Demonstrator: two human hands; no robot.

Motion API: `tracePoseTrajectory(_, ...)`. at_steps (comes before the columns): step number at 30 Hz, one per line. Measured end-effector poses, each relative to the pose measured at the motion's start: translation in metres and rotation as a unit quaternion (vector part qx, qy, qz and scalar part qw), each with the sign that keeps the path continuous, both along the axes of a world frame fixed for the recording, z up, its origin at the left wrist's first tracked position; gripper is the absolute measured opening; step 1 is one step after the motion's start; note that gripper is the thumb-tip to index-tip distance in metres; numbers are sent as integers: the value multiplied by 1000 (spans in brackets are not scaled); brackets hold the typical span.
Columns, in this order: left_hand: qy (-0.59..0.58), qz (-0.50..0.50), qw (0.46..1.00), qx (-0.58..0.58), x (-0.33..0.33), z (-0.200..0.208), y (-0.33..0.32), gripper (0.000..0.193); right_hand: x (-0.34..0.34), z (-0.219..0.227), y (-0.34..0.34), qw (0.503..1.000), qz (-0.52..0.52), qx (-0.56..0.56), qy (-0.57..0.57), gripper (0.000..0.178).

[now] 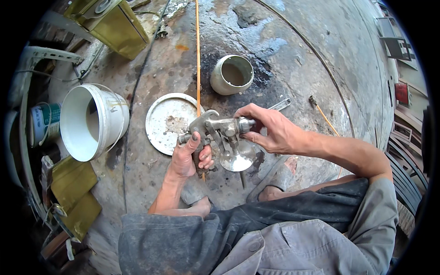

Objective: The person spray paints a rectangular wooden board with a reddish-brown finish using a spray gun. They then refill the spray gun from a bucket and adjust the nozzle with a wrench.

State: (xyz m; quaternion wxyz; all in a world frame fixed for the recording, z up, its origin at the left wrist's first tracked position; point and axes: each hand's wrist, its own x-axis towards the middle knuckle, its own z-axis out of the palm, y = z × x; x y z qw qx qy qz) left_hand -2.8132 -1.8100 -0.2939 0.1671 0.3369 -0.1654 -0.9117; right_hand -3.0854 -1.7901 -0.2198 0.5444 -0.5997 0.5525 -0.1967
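Note:
A metal paint spray gun [218,129] is held between my hands over the floor. My left hand [189,159] is wrapped round its handle, the thumb up near the back knob. With bent fingers my right hand [271,127] grips the nozzle end at the gun's front. Beneath the gun body shows a shiny round cup lid [237,161] with a thin tube pointing down from it. A rounded metal cup [233,75] stands beyond the gun on the wet floor, greyish liquid inside. Near my right hand lies a wrench [280,105], partly hidden by that hand.
A round white lid [161,120] lies left of the gun. Farther left are a white bucket [86,123] and a green-labelled can [42,123]. A yellow tin [112,28] stands at the far left. An orange hose [198,55] runs along the floor, and a dark hose [316,50] curves at right.

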Motion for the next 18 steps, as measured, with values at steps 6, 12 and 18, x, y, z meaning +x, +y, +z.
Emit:
tracePoseTrajectory(6, 11, -2, 1000, 7, 2, -5, 1, 60, -8, 13, -23, 939, 71, 333, -55, 45)
tracePoseTrajectory(12, 15, 25, 999, 43, 2, -4, 2, 60, -16, -8, -7, 920, -28, 292, -259, 53)
tracePoseTrajectory(18, -3, 35, 999, 25, 4, -14, 7, 59, -25, -16, 1, 919, -63, 224, -317, 45)
